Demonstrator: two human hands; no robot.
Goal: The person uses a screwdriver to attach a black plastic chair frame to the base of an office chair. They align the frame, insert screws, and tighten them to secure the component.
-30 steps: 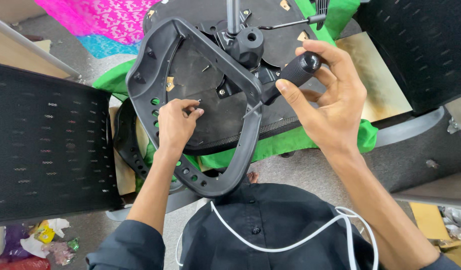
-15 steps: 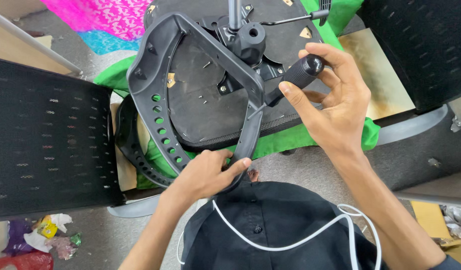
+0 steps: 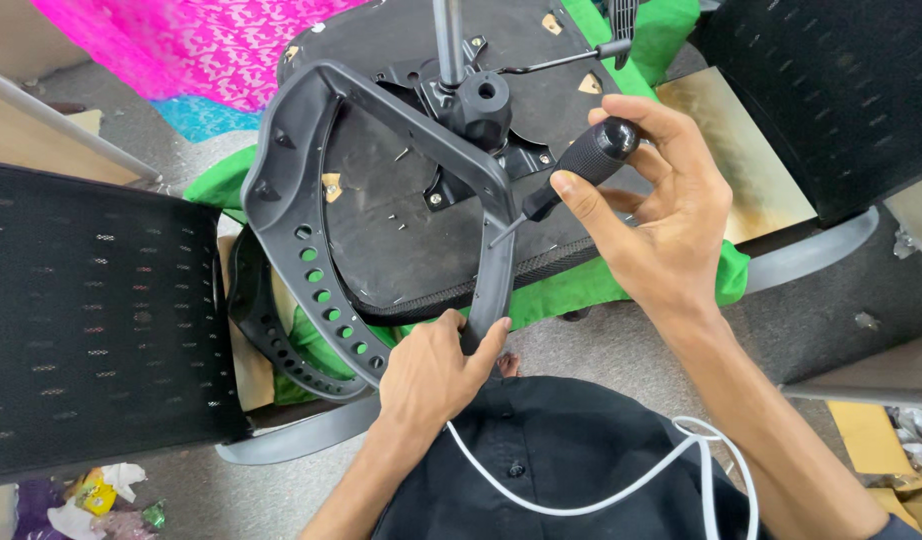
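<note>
Now left hand (image 3: 433,368) grips armrest frame (image 3: 311,250); right hand (image 3: 661,220) holds screwdriver (image 3: 581,165).

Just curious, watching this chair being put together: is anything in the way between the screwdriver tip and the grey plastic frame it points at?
Nothing visible. The right hand holds the screwdriver, and its tip meets the side bar of the grey frame directly. The left hand grips the same bar lower down, clear of the tip.

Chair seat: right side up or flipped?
Flipped. The seat shows its black underside, with the mounting plate and gas-lift post pointing up toward the camera.
</note>
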